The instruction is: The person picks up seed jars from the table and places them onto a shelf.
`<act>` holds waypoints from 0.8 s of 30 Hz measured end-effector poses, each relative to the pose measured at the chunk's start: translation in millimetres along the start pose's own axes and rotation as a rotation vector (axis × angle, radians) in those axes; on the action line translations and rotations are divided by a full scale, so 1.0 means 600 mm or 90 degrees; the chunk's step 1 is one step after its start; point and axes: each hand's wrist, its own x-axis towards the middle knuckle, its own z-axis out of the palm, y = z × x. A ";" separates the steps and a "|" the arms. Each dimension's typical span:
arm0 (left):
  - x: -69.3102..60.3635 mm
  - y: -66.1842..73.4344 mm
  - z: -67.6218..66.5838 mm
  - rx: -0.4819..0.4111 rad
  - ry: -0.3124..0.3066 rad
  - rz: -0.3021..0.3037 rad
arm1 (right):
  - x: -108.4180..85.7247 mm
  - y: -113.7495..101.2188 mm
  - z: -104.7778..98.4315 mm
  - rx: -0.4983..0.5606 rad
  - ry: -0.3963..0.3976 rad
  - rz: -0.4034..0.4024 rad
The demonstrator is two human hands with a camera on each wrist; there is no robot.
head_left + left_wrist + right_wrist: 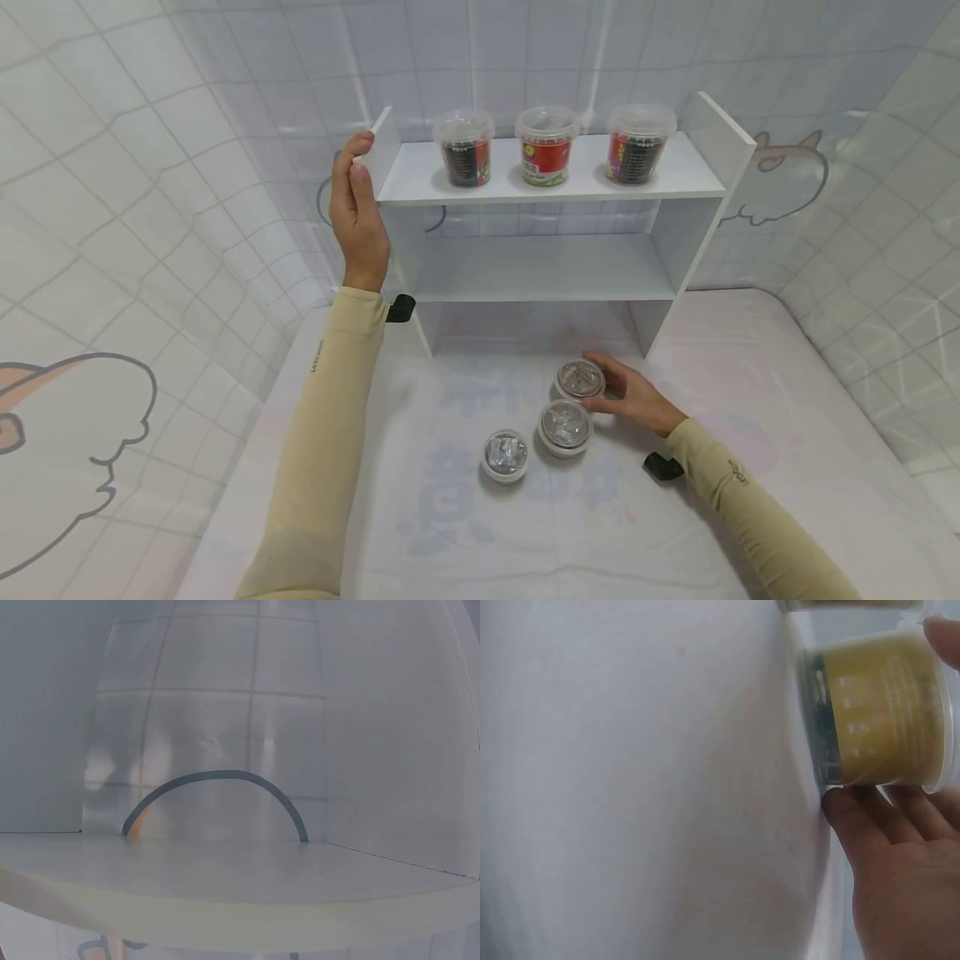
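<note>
My left hand (362,218) rests against the upper left side panel of the white shelf (547,292), its fingers at the panel's edge. At the table, my right hand (633,398) has its thumb and fingers around the rear lidded tub (581,378). That tub shows a yellow label (885,712) in the right wrist view, with my right hand (904,862) curved about it. A second tub (566,425) stands directly in front, and a third tub (505,456) is to the left. The left wrist view shows a shelf board (240,874), not the hand.
On the top shelf board stand three clear tubs: a left one (466,150), a middle one (547,148) and a right one (637,146). The middle board (543,267) holds nothing. A tile-patterned sheet (225,167) hangs behind and at the sides.
</note>
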 end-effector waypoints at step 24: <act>0.001 -0.004 0.000 -0.004 0.001 0.005 | -0.001 -0.002 0.002 0.021 0.011 0.017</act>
